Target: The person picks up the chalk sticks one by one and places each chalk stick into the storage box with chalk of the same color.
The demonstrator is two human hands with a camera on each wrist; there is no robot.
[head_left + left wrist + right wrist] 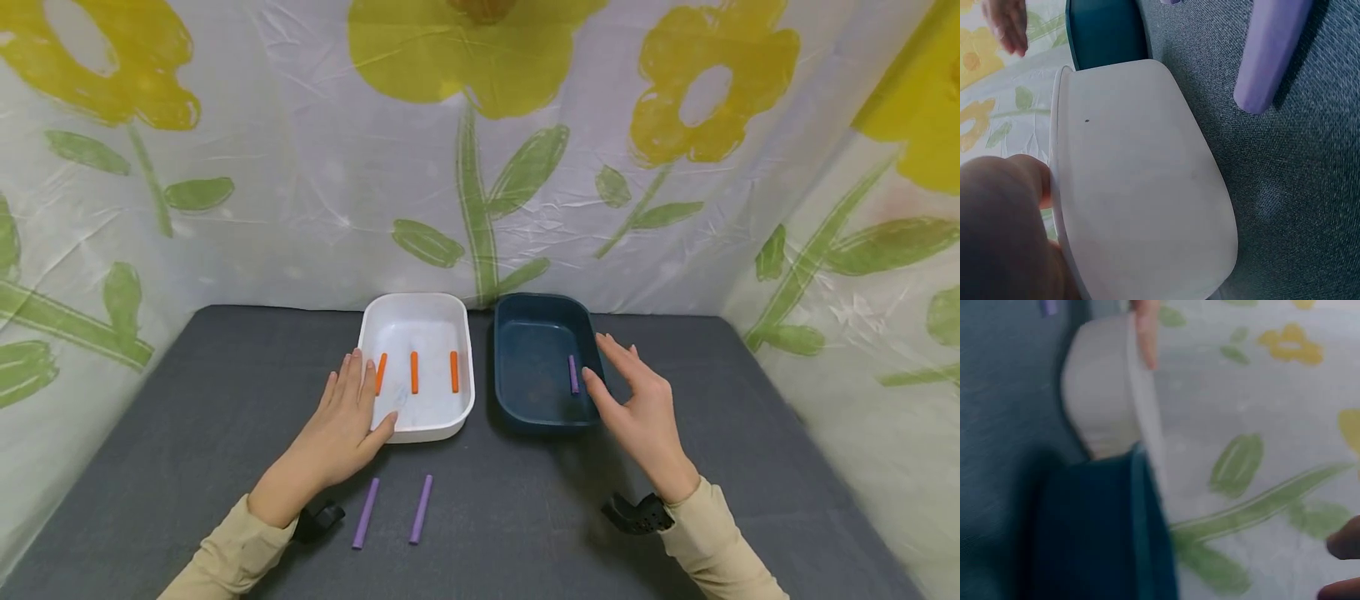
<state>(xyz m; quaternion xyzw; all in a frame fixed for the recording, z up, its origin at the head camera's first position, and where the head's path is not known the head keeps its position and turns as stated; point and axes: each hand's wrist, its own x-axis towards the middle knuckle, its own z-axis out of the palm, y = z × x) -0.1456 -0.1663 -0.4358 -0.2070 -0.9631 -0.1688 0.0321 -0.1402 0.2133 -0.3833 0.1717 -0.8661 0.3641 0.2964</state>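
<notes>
We see the left hand point(341, 421) laid over the near-left side of the white tray point(431, 412), its fingers straight and together, the thumb spread towards the near rim; a finger meets the rim in the left wrist view, and nothing is gripped. Just right of those fingertips, inside this tray, we have the left orange stick point(380, 374), then the middle orange stick point(414, 372) and the right orange stick point(453, 372) farther off.

The right hand point(641, 412) hangs loosely open at the right side of the dark blue tray point(532, 375), thumb apart from the fingers, holding nothing. Just left of its thumb, one purple stick point(573, 374) lies in that tray.

Between our wrists, closer to the left one, two more purple sticks point(421, 509) lie apart on the dark cloth point(495, 517). Beyond both hands hangs a flowered sheet point(300, 208). Each wrist wears a black device point(637, 513) near a beige sleeve point(712, 537).
</notes>
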